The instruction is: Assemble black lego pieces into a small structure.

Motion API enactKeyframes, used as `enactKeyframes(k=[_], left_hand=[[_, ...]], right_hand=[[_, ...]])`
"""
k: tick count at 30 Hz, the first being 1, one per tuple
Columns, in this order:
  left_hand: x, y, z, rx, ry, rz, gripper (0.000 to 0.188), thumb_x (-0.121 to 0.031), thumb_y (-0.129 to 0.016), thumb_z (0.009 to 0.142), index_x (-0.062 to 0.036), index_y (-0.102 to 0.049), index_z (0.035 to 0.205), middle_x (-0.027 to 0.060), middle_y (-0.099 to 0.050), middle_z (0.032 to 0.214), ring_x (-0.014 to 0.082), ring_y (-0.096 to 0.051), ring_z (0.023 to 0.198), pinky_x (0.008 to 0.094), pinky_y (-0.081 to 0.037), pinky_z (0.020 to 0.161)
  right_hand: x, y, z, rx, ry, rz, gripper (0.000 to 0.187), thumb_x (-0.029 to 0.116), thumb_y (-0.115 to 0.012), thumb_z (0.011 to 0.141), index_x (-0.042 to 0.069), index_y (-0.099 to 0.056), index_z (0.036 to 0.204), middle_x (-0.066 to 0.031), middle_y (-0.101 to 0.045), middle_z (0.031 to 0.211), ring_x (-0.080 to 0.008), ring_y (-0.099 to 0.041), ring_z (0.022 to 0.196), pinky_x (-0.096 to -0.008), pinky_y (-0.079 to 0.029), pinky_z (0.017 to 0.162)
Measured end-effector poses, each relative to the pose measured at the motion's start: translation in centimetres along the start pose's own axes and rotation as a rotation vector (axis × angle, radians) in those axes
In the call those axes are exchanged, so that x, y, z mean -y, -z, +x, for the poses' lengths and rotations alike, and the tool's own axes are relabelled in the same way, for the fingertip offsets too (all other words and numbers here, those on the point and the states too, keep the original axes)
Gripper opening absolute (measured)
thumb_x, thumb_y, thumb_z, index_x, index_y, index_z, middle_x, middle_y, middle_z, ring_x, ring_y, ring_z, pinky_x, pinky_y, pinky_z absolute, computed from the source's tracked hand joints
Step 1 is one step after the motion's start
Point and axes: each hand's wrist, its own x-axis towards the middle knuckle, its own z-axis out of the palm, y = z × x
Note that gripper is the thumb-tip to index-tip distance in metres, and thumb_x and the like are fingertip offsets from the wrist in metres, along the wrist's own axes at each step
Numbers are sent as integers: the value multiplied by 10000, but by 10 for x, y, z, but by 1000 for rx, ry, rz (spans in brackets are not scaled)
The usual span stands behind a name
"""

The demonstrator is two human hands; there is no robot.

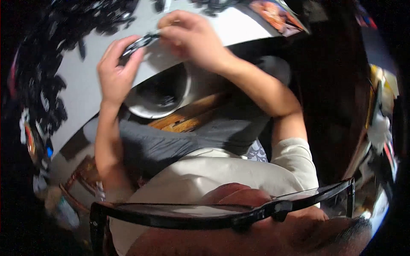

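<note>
Gripping the black piece (143,42) between thumb and fingers, the left hand (115,70) is up at ten o'clock, and its grip is firmly closed on this glossy, silver-glinting part. At twelve o'clock the right hand (192,38) has its fingers curled at the part's far end, but they're blurred, and I can't tell whether that grip is clasped on it or merely touching. Writing? A printed sheet (277,17) lies over at one o'clock, orange and colourful, any lettering too small to make out. The bench (243,30) is pale and smooth, strewn with a dark heap (47,64) of pieces sweeping from nine round to eleven. Below its edge sits a white bucket (149,114), dark inside, with something small and shiny at the bottom; brown wood (192,115) runs by its four o'clock. Out towards three, the room is dim, with yellow-and-white clutter (382,81). And the part itself, at eleven o'clock above the bench: long axis slanting from eight to two, its two o'clock end pointing at the right fingers.
</note>
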Motion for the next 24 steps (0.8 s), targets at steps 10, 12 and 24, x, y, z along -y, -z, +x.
enactKeyframes(k=[10,12,24], left_hand=[[2,-1,-3,2,-121,-3,267,-94,-804,843,-72,-736,1100,78,-719,942,196,-701,836,302,-551,755],[2,0,-4,5,-108,-10,275,-102,-808,839,-75,-737,1103,79,-719,939,197,-699,831,307,-550,745],[3,-5,-10,99,-63,-6,310,-114,-793,840,-102,-750,1147,95,-765,956,203,-738,814,317,-576,742]], right_hand=[[-3,3,2,188,-198,407,217,205,-571,1058,9,-660,1081,-63,-711,869,-93,-615,629,-230,-526,547],[-2,1,1,182,-202,376,232,218,-568,1061,5,-659,1082,-71,-714,878,-97,-616,630,-233,-528,550],[3,-16,-11,162,-85,86,159,151,-689,987,-6,-693,1012,-75,-730,850,-88,-643,605,-221,-524,515]])
